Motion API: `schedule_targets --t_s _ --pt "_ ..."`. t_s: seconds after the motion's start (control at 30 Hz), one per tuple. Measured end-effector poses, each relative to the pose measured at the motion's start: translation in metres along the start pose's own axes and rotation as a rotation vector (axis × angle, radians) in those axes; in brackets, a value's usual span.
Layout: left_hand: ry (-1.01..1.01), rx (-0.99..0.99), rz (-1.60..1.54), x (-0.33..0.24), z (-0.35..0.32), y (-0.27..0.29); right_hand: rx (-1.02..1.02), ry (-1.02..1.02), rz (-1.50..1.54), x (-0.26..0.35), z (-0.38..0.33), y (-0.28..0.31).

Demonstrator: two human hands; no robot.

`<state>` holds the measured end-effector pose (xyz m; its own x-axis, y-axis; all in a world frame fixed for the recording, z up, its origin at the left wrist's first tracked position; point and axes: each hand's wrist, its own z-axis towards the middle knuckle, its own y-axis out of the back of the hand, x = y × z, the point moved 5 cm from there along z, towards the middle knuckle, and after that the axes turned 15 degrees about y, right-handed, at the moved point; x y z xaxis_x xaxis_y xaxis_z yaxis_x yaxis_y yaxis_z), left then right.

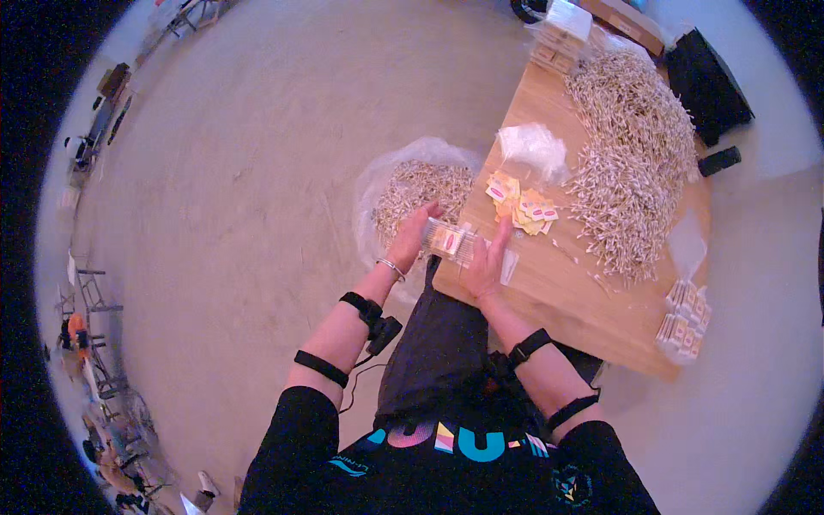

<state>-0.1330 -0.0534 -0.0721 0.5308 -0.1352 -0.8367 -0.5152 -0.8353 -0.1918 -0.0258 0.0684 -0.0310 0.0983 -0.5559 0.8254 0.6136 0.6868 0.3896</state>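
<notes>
A small clear pack of cotton swabs [445, 239] with a printed card inside is held level between my two hands, just off the table's left edge. My left hand [412, 237] grips its left end. At the other end, my right hand [487, 262] presses against the pack with the fingers pointing up and away. Just beyond my right hand, loose yellow and white cards [525, 206] lie scattered on the wooden table [562, 296]. Below and behind my left hand, an open plastic bag full of loose cotton swabs [421, 189] sits beside the table.
A large heap of loose swabs [631, 163] covers the table's right side. Clear plastic sleeves [534, 150] lie beyond the cards. Filled packs [684, 322] are stacked at the near right corner, more packs [558, 39] at the far end. A black box [705, 86] stands beyond the heap.
</notes>
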Motion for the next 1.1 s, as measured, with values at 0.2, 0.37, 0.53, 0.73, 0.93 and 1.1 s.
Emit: schedule_targets --t_s 0.2,0.37,0.53,0.73,0.93,1.1 --pt "0.043 0.082 -0.079 0.006 -0.005 -0.004 0.005 -0.008 0.198 0.012 0.001 -0.036" --pt "0.116 0.059 0.065 -0.015 -0.011 -0.022 0.05 0.105 0.096 0.012 0.013 -0.042" --pt "-0.008 -0.042 0.235 -0.001 0.002 0.001 0.094 0.091 0.167 0.025 0.013 -0.049" --pt "0.137 0.036 0.033 0.008 0.008 -0.009 0.161 0.125 0.209 0.018 0.015 -0.024" --pt "-0.134 -0.53 0.486 -0.01 -0.01 0.017 0.019 0.227 -0.717 -0.016 0.018 0.081" --pt "-0.632 -0.515 0.903 -0.043 -0.045 -0.073 0.046 -0.034 -0.748 -0.077 0.0 0.167"
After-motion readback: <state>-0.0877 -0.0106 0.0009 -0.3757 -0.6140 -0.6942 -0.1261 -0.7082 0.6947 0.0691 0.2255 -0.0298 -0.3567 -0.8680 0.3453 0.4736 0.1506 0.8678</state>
